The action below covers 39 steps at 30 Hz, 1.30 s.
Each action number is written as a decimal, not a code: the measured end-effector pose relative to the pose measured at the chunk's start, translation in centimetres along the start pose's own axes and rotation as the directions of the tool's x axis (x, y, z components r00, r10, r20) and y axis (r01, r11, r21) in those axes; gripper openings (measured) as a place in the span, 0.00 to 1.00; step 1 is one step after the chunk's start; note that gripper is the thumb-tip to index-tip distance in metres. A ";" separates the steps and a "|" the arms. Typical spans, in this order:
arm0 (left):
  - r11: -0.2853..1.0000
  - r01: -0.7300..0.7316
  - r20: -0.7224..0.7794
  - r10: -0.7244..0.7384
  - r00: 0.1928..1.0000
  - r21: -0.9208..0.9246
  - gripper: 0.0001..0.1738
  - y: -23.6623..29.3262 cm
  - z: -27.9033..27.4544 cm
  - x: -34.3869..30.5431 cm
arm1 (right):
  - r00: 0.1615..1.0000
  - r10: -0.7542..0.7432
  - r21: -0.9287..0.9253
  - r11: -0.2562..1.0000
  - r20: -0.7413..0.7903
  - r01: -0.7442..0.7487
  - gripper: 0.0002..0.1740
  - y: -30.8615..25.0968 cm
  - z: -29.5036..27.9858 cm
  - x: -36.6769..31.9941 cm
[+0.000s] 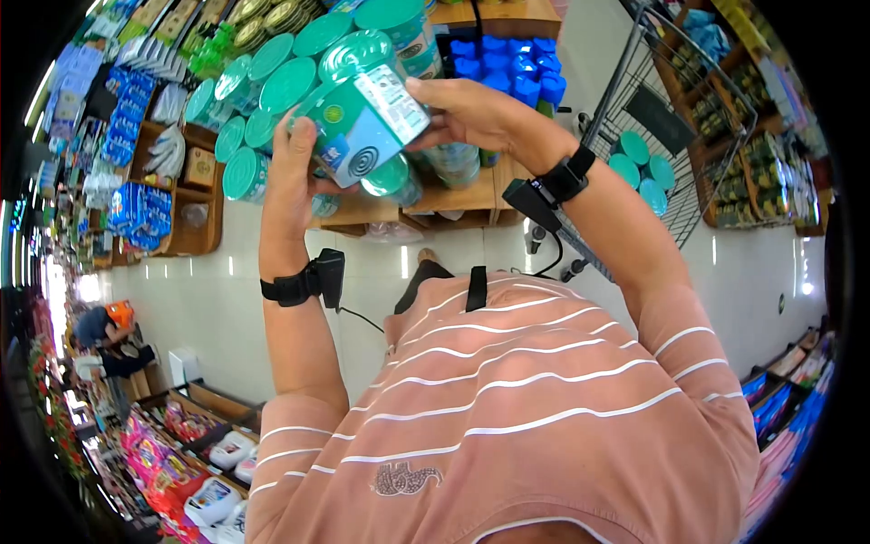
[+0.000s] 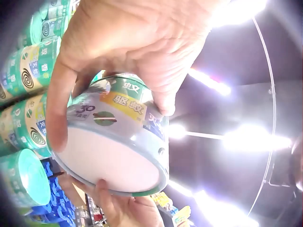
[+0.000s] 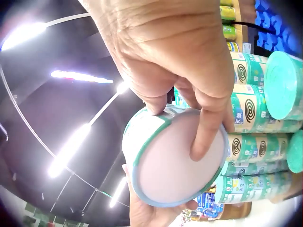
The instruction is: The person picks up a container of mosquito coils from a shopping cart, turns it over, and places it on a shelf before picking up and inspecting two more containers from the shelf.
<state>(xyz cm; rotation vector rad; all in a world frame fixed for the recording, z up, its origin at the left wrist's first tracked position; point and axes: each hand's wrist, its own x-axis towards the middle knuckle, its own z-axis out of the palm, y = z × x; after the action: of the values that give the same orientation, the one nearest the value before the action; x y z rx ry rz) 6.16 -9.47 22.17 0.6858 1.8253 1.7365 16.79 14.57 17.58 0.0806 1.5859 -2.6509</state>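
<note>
Only the head view takes in the shop. It shows a wooden shelf [image 1: 453, 195] packed with stacked tins [image 1: 272, 82], and to the right a wire cart [image 1: 652, 100] with a few more teal lids in it. There the green tin [image 1: 367, 127] is held up in front of the stack, tilted and clear of the shelf. It sits between the left hand [image 1: 294, 172] and the right hand [image 1: 471, 113].

The wrist views show what that one hides: the tin's plain white end, with ceiling lights behind it. In the left wrist view the left hand [image 2: 142, 42] wraps over the tin's [image 2: 118, 142] printed wall. Its thumb [image 2: 57, 109] runs down one side and its fingers [image 2: 163, 101] curl over the other, gripping it. The right hand's fingertips [image 2: 118, 203] show under the lower rim. In the right wrist view the right hand [image 3: 175, 47] clasps the tin [image 3: 165, 161] from above. One finger [image 3: 206, 132] lies flat across the white end and the rest curl at the rim. The left hand [image 3: 151, 213] shows beneath.
</note>
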 end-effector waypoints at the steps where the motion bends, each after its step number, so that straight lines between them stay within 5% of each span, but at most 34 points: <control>1: 0.999 -0.025 -0.049 0.027 0.998 0.047 0.51 -0.3 0.0 -0.1 | 1.000 0.015 -0.008 1.000 -0.010 -0.015 0.32 0.3 0.1 0.1; 9: 0.989 -0.016 -0.109 0.032 0.993 0.144 0.48 -3.3 -3.3 0.0 | 0.990 0.121 -0.098 0.987 -0.067 -0.127 0.30 2.4 1.5 2.5; 17: 0.998 0.007 -0.092 -0.012 0.996 -0.062 0.45 -7.3 -9.1 0.2 | 0.995 0.079 -0.108 0.990 -0.057 -0.085 0.38 6.4 4.2 7.9; 24: 0.947 0.201 -0.095 -0.231 0.968 -0.252 0.40 -10.9 -11.2 1.2 | 0.976 0.186 0.068 0.982 -0.116 -0.179 0.46 12.3 3.7 9.5; 28: 0.805 0.416 0.086 -0.421 0.903 -0.422 0.32 -14.4 -12.7 2.4 | 0.933 0.287 0.134 0.955 -0.217 -0.263 0.53 13.0 4.3 7.8; 33: 0.751 0.487 0.175 -0.461 0.870 -0.445 0.37 -16.9 -12.1 2.8 | 0.901 0.140 0.281 0.959 -0.411 -0.021 0.39 19.7 2.4 9.1; 39: 0.652 0.617 0.233 -0.581 0.780 -0.440 0.39 -20.7 -12.9 2.8 | 0.893 0.195 0.336 0.940 -0.405 -0.053 0.42 24.4 1.7 8.8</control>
<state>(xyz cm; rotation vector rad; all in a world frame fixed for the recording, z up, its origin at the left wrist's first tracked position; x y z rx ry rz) -4.71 -18.01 1.92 -0.0867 1.2447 1.5692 9.70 1.39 -3.72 0.8130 1.1560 -2.8904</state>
